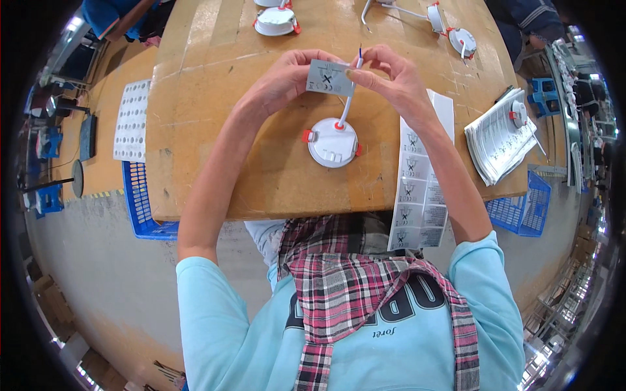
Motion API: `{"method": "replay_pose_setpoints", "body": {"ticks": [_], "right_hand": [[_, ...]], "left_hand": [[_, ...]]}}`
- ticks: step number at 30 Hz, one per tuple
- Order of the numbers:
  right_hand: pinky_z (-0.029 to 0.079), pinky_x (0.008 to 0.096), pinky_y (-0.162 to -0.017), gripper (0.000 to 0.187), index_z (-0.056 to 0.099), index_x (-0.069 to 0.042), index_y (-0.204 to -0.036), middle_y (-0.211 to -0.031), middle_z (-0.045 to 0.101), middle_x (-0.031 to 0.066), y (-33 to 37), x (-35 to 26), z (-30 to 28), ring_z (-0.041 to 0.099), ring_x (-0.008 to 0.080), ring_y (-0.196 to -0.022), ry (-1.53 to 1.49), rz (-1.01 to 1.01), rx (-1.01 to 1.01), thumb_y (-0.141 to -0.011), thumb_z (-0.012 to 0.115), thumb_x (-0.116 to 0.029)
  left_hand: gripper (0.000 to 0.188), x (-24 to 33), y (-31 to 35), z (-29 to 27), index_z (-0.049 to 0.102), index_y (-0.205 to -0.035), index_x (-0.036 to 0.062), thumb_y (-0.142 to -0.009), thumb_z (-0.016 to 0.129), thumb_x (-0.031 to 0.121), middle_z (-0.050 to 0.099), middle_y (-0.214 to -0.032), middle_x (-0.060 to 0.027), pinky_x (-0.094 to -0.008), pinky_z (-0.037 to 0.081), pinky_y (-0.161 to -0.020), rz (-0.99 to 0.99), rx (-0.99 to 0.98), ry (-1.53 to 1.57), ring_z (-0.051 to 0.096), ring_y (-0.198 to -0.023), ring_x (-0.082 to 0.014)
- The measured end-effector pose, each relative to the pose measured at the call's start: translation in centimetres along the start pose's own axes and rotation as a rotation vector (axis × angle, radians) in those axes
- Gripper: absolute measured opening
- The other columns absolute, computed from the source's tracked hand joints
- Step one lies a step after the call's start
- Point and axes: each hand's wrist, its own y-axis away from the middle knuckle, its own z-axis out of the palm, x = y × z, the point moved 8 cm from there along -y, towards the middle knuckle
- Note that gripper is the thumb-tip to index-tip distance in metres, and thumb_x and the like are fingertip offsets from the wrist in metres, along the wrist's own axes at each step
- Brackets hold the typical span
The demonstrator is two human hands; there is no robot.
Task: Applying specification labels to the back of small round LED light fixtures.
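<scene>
A silver printed label point(323, 77) is pinched at its left edge in my left hand point(284, 79). The label's right edge touches the white cable point(347, 104), which my right hand point(396, 79) pinches between thumb and finger near its top. Dark blue and bare wire ends stick up above those fingers. Below, the cable runs down to a round white downlight point(332, 143) lying on the table, with red clips on its sides and a red ring where the cable enters. Under my right forearm lies a sheet of labels point(417, 182), overhanging the table's front edge.
More white downlights point(274, 22) lie at the far side of the brown table point(202, 98), another point(463, 42) at the far right. A paper stack point(495, 140) with a small white fitting sits at right. Blue crates point(140, 202) flank the table; people's arms point(127, 19) show beyond.
</scene>
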Motion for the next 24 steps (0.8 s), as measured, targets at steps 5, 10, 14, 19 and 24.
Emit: {"method": "replay_pose_setpoints", "body": {"ticks": [5, 10, 14, 19, 24], "right_hand": [[0.042, 0.0276, -0.078, 0.027, 0.065, -0.004, -0.089, -0.085, 0.059, 0.0006, 0.6, 0.0, 0.3, 0.054, 0.0097, -0.078, -0.105, 0.156, -0.009, -0.079, 0.073, -0.028], [0.043, 0.0255, -0.076, 0.019, 0.064, -0.006, -0.092, -0.076, 0.059, -0.0008, 0.8, -0.4, 0.6, 0.055, 0.0077, -0.075, -0.163, 0.184, 0.004, -0.083, 0.069, -0.022], [0.043, 0.0267, -0.08, 0.019, 0.064, -0.006, -0.095, -0.076, 0.06, -0.0013, 0.7, -0.3, 0.6, 0.055, 0.0069, -0.078, -0.198, 0.181, 0.066, -0.084, 0.067, -0.021], [0.043, 0.0281, -0.081, 0.019, 0.065, -0.006, -0.097, -0.076, 0.061, -0.0018, 0.6, -0.1, 0.6, 0.056, 0.0066, -0.078, -0.2, 0.176, 0.112, -0.085, 0.066, -0.021], [0.043, 0.0288, -0.082, 0.021, 0.064, -0.005, -0.099, -0.075, 0.062, -0.0017, 0.6, 0.3, 0.8, 0.057, 0.0067, -0.077, -0.238, 0.17, 0.151, -0.085, 0.066, -0.021]], "left_hand": [[0.019, 0.3, 0.8, -0.4, 0.061, -0.105, 0.0012, -0.087, 0.058, 0.006, 0.065, -0.097, -0.0048, -0.0257, 0.053, -0.079, 0.003, 0.106, -0.012, 0.064, -0.087, -0.0115], [0.016, 0.9, 1.6, -0.8, 0.062, -0.101, 0.0005, -0.089, 0.058, 0.01, 0.065, -0.096, -0.0045, -0.0265, 0.053, -0.081, 0.027, 0.18, -0.059, 0.063, -0.087, -0.0104], [0.016, 1.0, 1.9, -1.1, 0.062, -0.101, 0.0006, -0.089, 0.058, 0.01, 0.065, -0.096, -0.0049, -0.0275, 0.053, -0.083, 0.016, 0.205, -0.057, 0.063, -0.088, -0.0108], [0.018, 1.3, 2.1, -1.1, 0.062, -0.102, 0.0002, -0.09, 0.058, 0.013, 0.065, -0.098, -0.0067, -0.0298, 0.054, -0.084, 0.039, 0.21, -0.059, 0.063, -0.09, -0.013], [0.02, 1.3, 2.2, -1.2, 0.061, -0.104, -0.0002, -0.09, 0.059, 0.015, 0.065, -0.098, -0.0074, -0.03, 0.054, -0.083, 0.074, 0.205, -0.04, 0.064, -0.09, -0.0136]]}}
